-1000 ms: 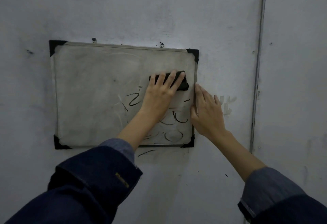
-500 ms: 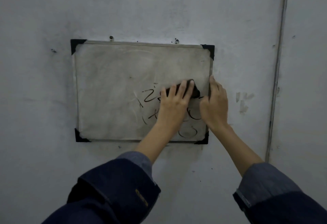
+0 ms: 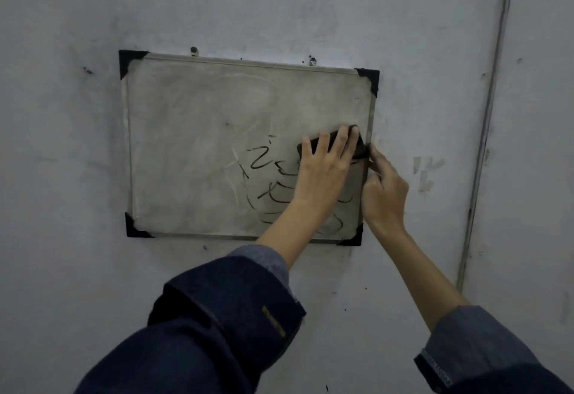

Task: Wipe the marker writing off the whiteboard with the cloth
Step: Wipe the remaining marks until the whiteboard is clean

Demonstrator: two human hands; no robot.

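Dark and soft-looking, the cloth (image 3: 360,145) lies flat under the left hand (image 3: 323,173), whose fingers (image 3: 340,142) are spread almost straight and press it against the whiteboard (image 3: 198,145). That hand is not closed round anything; it pins the cloth by palm and finger pressure, near the board's right edge at about mid-height. The right hand (image 3: 383,191) sits just beside it, curled at the frame's right side, with a finger or two reaching up to touch the cloth's right end. Whether it pinches the cloth or only steadies the frame I cannot tell.

As a judgement, the cloth is light and limp, so it will bunch or slip unless the whole palm bears on it; a flat press over its middle, as now, suits it better than a pinch at one corner. The board looks thin and stiff, hung from two pegs (image 3: 194,50) at its top, so it may swing or rattle under hard rubbing, which makes a bracing hand at the edge sensible.

Black writing (image 3: 264,160) shows left of and below the left hand, in the lower right part of the board. Smeared grey covers the rest. Around the board is a scuffed pale wall (image 3: 93,5).
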